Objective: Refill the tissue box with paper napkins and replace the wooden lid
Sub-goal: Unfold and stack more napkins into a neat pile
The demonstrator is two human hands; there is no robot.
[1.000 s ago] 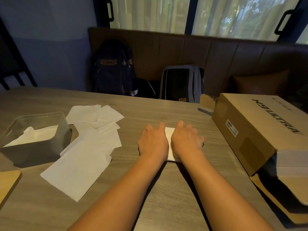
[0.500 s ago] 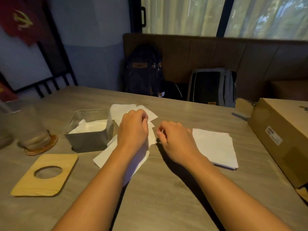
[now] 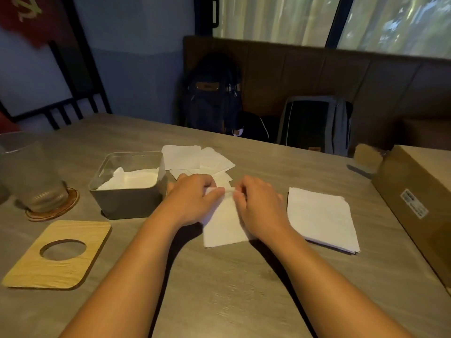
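Partly done, by my estimate.

Head view:
- The box stands open on the table, left of centre. It has grey walls and a paler rim.
- White napkins lie loosely inside, below the rim. Judging by the level, there is room for more.
- The lid lies flat on the table, nearer the person than the box and apart from it, with its round hole facing up. It is not yet replaced.
- The left hand and right hand meet just right of the box over one napkin lying on the table.
- Fingers of both hands curl onto its far edge and pinch it, probably folding or lifting it. The edge is blurred, so exact finger placement is unclear.
- A squared stack sits to the right of the right hand, near it but apart.
- Loose napkins lie fanned behind the hands, by the box's far right corner.

Remaining, as I judge it:
- Put the pinched napkin, the stack and the loose napkins into the box.
- Set the lid on top.

The pinched napkin is thin, white and limp, and it puckers at the pinch.
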